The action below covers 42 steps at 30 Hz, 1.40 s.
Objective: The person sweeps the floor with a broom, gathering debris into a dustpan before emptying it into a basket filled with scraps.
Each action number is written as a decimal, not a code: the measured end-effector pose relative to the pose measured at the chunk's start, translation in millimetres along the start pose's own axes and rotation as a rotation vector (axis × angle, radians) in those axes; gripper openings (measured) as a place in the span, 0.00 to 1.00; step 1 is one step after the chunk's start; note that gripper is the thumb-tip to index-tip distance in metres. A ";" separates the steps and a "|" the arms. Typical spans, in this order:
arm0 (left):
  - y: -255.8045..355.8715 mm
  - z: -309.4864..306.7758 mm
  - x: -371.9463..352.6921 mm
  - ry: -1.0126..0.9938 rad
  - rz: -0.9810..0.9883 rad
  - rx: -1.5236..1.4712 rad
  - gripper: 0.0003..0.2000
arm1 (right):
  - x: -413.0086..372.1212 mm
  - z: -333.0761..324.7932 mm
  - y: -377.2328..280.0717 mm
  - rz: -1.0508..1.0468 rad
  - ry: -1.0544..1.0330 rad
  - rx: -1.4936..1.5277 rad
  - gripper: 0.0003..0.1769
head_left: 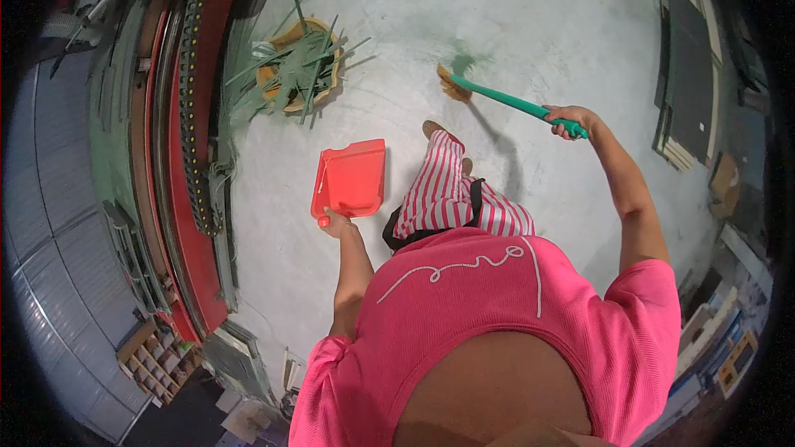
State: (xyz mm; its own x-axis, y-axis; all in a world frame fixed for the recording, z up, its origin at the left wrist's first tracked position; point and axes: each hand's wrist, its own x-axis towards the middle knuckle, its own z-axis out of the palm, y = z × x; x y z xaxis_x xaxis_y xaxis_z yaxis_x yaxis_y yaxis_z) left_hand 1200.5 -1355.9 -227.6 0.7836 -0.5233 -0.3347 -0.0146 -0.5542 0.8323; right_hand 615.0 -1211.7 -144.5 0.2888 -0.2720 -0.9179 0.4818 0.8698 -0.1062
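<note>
My left hand (335, 223) is closed around the handle of a red dustpan (354, 178), held to the left of my legs. No debris can be made out in its pan. In my right hand (571, 121) I grip the green handle of a brush (509, 100), out to the right. The brush's tan bristles (455, 85) point to the floor ahead of my feet. Beside them lies a patch of green dust (469, 61). Fingers of both hands are wrapped round the handles.
A yellowish container (334, 74) heaped with green strips (302, 66) stands ahead on the left. Along the left runs a long red machine (186, 199) with a black cable chain (192, 108). Dark panels (689, 66) lean at the right. A compartment shelf (157, 362) sits lower left.
</note>
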 end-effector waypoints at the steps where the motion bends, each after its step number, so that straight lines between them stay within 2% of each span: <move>1: -0.5 1.3 0.3 0.007 -0.003 0.001 0.17 | -4.8 0.7 -11.4 0.017 0.013 -0.087 0.33; 4: 0.0 7.1 -7.7 -0.016 0.007 -0.043 0.18 | -12.3 -0.3 -36.2 0.051 0.016 -0.223 0.36; 6: 10.4 13.3 -19.2 0.059 -0.031 0.051 0.19 | -17.1 4.0 -46.7 0.065 0.002 -0.268 0.38; 9: 14.4 20.0 -18.6 0.065 -0.087 0.167 0.20 | -33.3 14.7 -43.7 0.046 0.039 -0.359 0.38; 11: 21.2 33.0 -21.3 0.060 -0.064 0.124 0.19 | -39.9 21.2 -43.3 0.000 0.057 -0.379 0.39; 13: 26.8 47.6 -18.1 0.060 -0.040 0.074 0.18 | -48.9 30.5 -43.5 -0.006 0.055 -0.344 0.37; 16: 35.9 63.4 -10.8 0.009 -0.027 0.013 0.17 | -49.9 44.3 -38.3 0.020 -0.098 -0.101 0.36; 17: 42.6 69.1 -12.0 -0.025 -0.077 -0.101 0.16 | -36.7 51.4 -39.7 0.020 -0.102 -0.105 0.36; 18: 49.1 72.1 -14.0 -0.058 -0.126 -0.213 0.16 | -19.0 61.3 -40.7 0.001 -0.206 -0.044 0.36; 21: 72.4 77.5 -23.8 -0.022 -0.162 -0.243 0.15 | 48.9 101.5 -53.5 -0.032 -0.447 0.139 0.35; 23: 81.4 76.0 -30.1 -0.030 -0.151 -0.251 0.17 | 96.8 131.8 -69.3 -0.005 -0.461 0.246 0.33; 25: 88.1 71.0 -33.9 -0.042 -0.132 -0.247 0.18 | 156.1 148.2 -84.0 -0.081 -0.683 0.237 0.29; 26: 89.2 67.0 -38.3 -0.028 -0.127 -0.244 0.18 | 176.7 153.8 -91.4 -0.079 -0.696 0.241 0.29; 27: 89.0 62.1 -42.8 -0.015 -0.124 -0.241 0.17 | 193.0 157.5 -98.5 -0.054 -0.620 0.263 0.24; 28: 84.1 55.2 -42.0 -0.010 -0.120 -0.237 0.17 | 201.6 154.8 -104.9 -0.026 -0.541 0.283 0.19; 29: 76.2 48.2 -37.9 -0.032 -0.106 -0.254 0.17 | 202.0 146.1 -112.9 -0.019 -0.544 0.283 0.19; 31: 56.6 37.3 -41.5 -0.041 -0.100 -0.275 0.16 | 191.3 120.7 -124.1 0.138 -0.554 0.582 0.11; 33: 37.5 30.5 -60.2 0.006 0.060 -0.344 0.17 | 154.6 86.4 -120.2 -0.035 -0.510 0.706 0.10; 34: 43.7 26.9 -85.2 0.087 0.038 -0.170 0.19 | 143.5 56.5 -112.6 -0.083 -0.518 0.745 0.10; 37: 29.4 17.5 -123.0 0.171 -0.082 -0.191 0.21 | 99.9 -16.1 -89.9 0.100 -0.576 0.964 0.11; 38: 23.8 17.1 -137.7 0.195 -0.083 -0.184 0.16 | 87.8 -38.4 -80.6 0.157 -0.622 1.003 0.11; 41: -2.4 13.5 -170.5 0.302 -0.174 -0.187 0.15 | 32.7 -78.7 -60.8 0.107 -0.516 0.948 0.10; 42: -15.0 10.3 -178.2 0.204 -0.118 -0.260 0.14 | 14.6 -89.8 -57.6 0.113 -0.462 0.918 0.09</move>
State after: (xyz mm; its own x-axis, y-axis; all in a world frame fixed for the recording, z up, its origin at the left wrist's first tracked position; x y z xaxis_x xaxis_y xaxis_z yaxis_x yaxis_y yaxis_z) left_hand 1054.6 -1261.1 -185.0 0.8790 -0.3103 -0.3620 0.2218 -0.4060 0.8865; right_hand 517.2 -1228.8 -186.1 0.5678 -0.5087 -0.6472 0.8218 0.3038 0.4821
